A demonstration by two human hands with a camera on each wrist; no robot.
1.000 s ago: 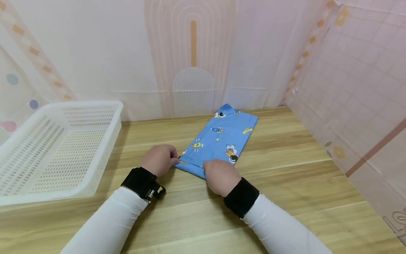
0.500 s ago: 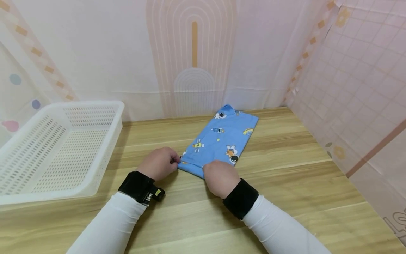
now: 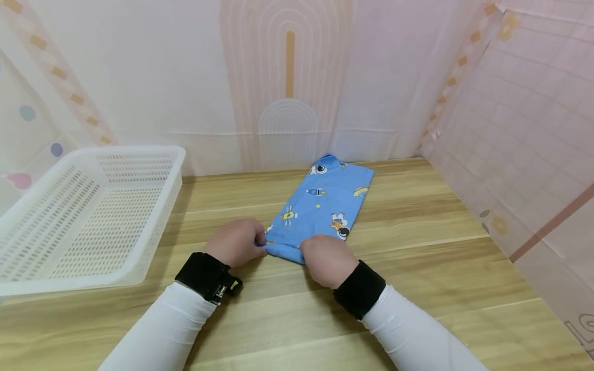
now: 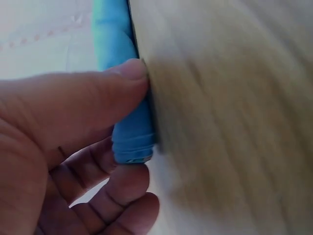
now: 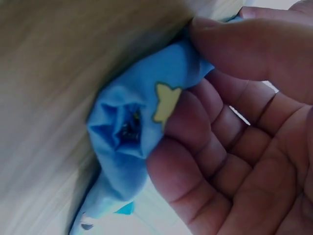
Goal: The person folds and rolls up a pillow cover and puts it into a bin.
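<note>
Wrist views, nearest the work, show how each hand grips: the left hand [image 4: 63, 147] has its thumb pressed on top of the rolled edge of the blue printed cloth [image 4: 128, 122] with the other fingers [image 4: 129, 181] curled beneath, so the roll is pinched between them; the right hand [image 5: 244, 137] has thumb above and fingers [image 5: 176, 166] below, closed round the bunched open end of the same roll [image 5: 132, 127]. From the head camera, the left hand [image 3: 236, 241] and right hand [image 3: 327, 259] sit side by side at the near edge of the cloth [image 3: 320, 206], which lies flat on the wooden worktop [image 3: 417, 268], stretching away toward the curtained back wall, its far end close to that wall. A white perforated plastic basket [image 3: 83, 216] stands well apart to the left. As a judgement, the risks are these: the right end looks looser and fatter than the tight left end, so the roll could grow cone-shaped or skew sideways; thin fabric under the thumbs could slip and let the turn unwind; and the cloth's far end could drag or wrinkle on the wood if the hands pull rather than roll.
</note>
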